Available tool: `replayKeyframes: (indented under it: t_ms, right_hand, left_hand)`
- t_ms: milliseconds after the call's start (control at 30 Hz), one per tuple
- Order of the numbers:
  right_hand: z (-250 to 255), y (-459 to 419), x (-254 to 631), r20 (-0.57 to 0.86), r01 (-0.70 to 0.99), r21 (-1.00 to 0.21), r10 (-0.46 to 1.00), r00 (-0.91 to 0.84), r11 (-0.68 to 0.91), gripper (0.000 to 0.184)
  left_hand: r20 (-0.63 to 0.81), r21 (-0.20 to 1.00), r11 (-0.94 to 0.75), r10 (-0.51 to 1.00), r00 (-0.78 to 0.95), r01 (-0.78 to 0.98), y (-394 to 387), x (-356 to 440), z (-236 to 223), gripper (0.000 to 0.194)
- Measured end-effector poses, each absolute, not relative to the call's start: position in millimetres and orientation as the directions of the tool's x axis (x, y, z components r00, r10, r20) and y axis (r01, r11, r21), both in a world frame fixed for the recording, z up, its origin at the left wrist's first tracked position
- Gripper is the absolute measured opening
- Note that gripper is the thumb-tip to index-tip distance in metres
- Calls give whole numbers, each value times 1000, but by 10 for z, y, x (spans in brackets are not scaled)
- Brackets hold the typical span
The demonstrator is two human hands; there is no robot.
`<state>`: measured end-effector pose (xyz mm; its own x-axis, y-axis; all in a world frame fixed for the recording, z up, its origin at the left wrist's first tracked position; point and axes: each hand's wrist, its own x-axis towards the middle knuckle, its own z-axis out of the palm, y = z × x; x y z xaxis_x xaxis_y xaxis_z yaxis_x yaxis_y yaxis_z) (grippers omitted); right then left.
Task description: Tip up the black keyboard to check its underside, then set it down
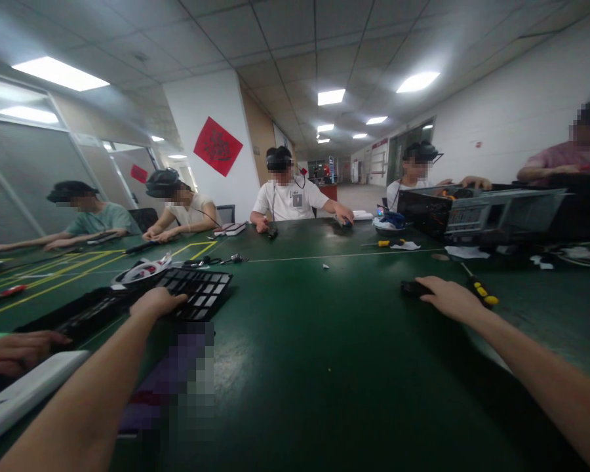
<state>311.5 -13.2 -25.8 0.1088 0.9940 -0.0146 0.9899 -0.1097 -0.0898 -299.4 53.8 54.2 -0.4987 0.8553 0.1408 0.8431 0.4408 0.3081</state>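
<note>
My left hand [156, 303] rests at the near left edge of a black compartment tray [215, 295] with rows of pale squares. Its fingers are curled around something dark over the tray, which I cannot make out. Out to the right, my right hand [447, 296] grips a black mouse-shaped object [411, 288] on the green table [319, 341], fingertips over its right end. Just beyond that hand lies a yellow-and-black screwdriver [482, 292].
Another person's hand [24, 351] reaches in at left, by a white box [27, 393]. A bowl with cables [142, 270] stands behind the tray. An open computer case [491, 213] occupies the far right. Several people sit around the table. A red-handled tool [4, 296] lies far left.
</note>
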Motion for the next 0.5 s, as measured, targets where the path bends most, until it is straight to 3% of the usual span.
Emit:
replayKeyframes:
  t_ms: [67,233,333,500]
  right_hand:
    - [-275,-108,3044,8,980,-172,995,97,-95,53]
    - [-331,-71,2662,86,878,-457,990,-113,140,56]
    - [-355,-148,2415,119,768,-574,957,-263,282,55]
    - [-479,-252,2231,227,498,-757,885,-407,423,47]
  left_hand:
    - [131,268,415,878,-460,869,524,-2781,659,39]
    - [252,398,141,933,-256,906,516,-1827,670,47]
    - [358,661,-227,933,-34,715,363,-1089,370,41]
    - [367,783,-438,899,240,442,23,-129,-181,50]
